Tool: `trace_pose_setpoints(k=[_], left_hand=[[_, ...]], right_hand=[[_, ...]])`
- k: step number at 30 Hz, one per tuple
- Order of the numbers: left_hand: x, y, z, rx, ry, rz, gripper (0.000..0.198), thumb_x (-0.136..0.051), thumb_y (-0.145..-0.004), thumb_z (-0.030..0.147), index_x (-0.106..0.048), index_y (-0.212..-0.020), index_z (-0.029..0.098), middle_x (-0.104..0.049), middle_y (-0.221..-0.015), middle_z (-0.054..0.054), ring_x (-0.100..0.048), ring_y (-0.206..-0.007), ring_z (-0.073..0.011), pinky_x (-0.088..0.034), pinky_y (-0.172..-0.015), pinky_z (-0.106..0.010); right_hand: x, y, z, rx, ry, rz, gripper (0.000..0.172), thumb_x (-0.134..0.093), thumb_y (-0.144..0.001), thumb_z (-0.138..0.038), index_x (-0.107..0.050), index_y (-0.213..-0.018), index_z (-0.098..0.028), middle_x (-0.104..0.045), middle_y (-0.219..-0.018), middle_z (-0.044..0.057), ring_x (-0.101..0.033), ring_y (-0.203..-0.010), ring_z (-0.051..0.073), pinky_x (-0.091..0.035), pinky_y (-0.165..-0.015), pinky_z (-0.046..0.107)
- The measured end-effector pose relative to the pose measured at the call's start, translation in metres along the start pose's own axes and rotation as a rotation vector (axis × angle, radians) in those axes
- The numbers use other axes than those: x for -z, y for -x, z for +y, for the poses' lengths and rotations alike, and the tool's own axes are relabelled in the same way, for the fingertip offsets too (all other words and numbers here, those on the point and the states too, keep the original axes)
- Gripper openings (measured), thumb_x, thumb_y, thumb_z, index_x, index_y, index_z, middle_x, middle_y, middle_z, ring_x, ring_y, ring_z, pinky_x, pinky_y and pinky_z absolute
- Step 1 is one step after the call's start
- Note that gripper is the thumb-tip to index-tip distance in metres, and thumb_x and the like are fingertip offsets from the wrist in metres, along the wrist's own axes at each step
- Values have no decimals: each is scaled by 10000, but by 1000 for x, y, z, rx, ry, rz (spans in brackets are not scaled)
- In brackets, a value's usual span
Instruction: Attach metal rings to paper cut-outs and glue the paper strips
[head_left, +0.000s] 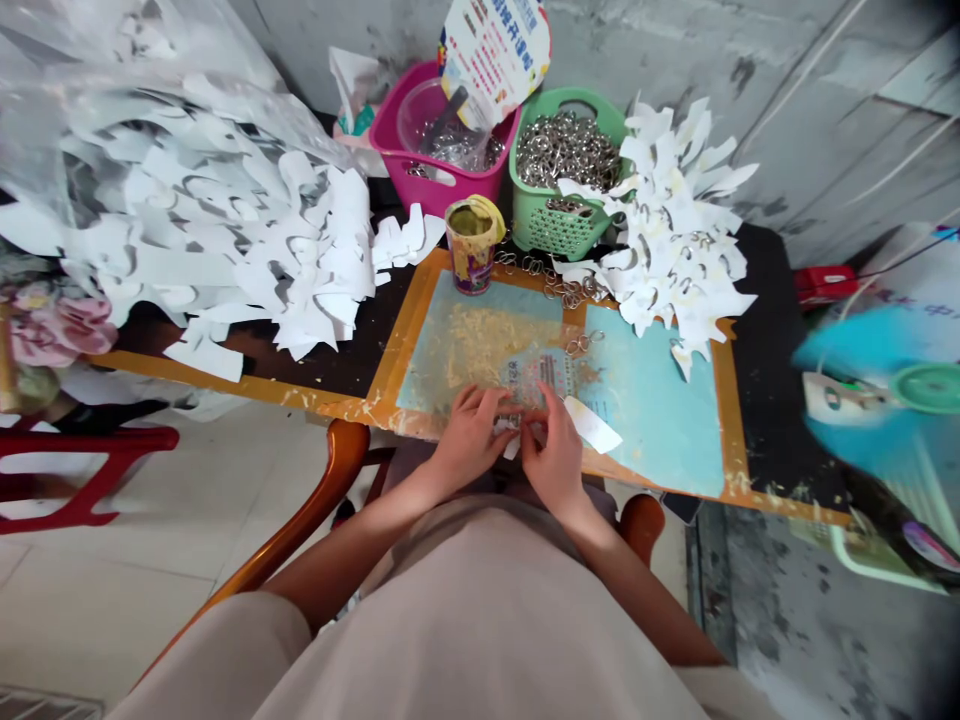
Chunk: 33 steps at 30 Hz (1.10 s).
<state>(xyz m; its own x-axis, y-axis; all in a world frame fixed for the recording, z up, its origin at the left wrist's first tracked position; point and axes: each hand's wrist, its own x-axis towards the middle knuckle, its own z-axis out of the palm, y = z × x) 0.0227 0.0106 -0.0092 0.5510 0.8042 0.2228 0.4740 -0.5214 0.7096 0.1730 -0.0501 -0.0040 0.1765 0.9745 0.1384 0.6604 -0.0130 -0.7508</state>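
Over the middle of a wooden board (726, 420), both hands close on a small printed card (536, 378). The left hand (469, 438) pinches the card's lower edge between thumb and fingertips, and the right hand (553, 452) grips it from the other side with its fingers curled in. A white paper strip (592, 424) juts out past the right hand, touching it, and a smaller white scrap (511, 445) shows between the hands. Whether the strip is gripped or only lies under the fingers is hard to tell.

The card sits low on a blue sheet (652, 420) smeared with yellow paste (487, 345), near the board's front edge. Just above it lie a few metal rings (583, 343), and more are strewn along the far edge beside a stained cup (471, 245). Beyond stand a green basket (534, 215) heaped with rings and a pink basket (390, 130) holding a plastic bowl (424, 115). White paper cutouts (679, 240) pile up at the right, some fitted with rings, and a larger heap of cutouts (307, 265) spreads over the left. Wooden chair arms (322, 500) flank the person's lap, and a blurred blue fan (870, 380) spins at far right.
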Motion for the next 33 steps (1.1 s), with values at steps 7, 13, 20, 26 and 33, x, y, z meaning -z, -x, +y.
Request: trace_pose_setpoints(k=[7, 13, 20, 26, 33], left_hand=[[-1, 3, 0, 38, -18, 7, 372, -628, -852, 176, -487, -1196, 198, -753, -1073, -45, -608, -1183, -260, -263, -1150, -551], [1, 5, 2, -8, -94, 10, 299, -621, -883, 198, -583, -1180, 202, -746, -1076, -54, -603, -1175, -253, -226, -1177, -565], [1, 12, -1, -207, -249, 71, 179, -569, -952, 237, -739, -991, 279, -688, -1254, -35, -523, -1281, -293, -145, -1175, -641], [5, 13, 2, -240, -339, 88, 170, -591, -938, 228, -743, -988, 286, -650, -1248, -64, -505, -1279, -289, -86, -1183, -661], [2, 13, 3, -209, -330, 133, 170, -593, -933, 238, -756, -930, 284, -630, -1203, -90, -528, -1235, -274, -117, -1167, -663]], right_hand=[[-1, 6, 0, -14, 33, -24, 632, -416, -928, -186, -229, -1531, -163, -657, -1038, 134, -613, -968, 269, -515, -879, 464], [-6, 5, -4, -98, 75, 80, 649, -431, -913, -184, -200, -1519, -144, -623, -911, 86, -611, -827, 238, -530, -756, 398], [-3, -2, -4, -48, 152, 75, 673, -469, -862, -153, -268, -1505, -174, -631, -865, 65, -599, -780, 232, -532, -688, 388], [8, 13, 14, 88, 103, 183, 595, -433, -948, -168, -265, -1514, -241, -623, -1133, 130, -634, -943, 231, -566, -774, 409], [9, 18, 22, 330, 221, -10, 742, -397, -918, -84, -91, -1583, -205, -731, -1057, 104, -636, -1004, 283, -544, -861, 471]])
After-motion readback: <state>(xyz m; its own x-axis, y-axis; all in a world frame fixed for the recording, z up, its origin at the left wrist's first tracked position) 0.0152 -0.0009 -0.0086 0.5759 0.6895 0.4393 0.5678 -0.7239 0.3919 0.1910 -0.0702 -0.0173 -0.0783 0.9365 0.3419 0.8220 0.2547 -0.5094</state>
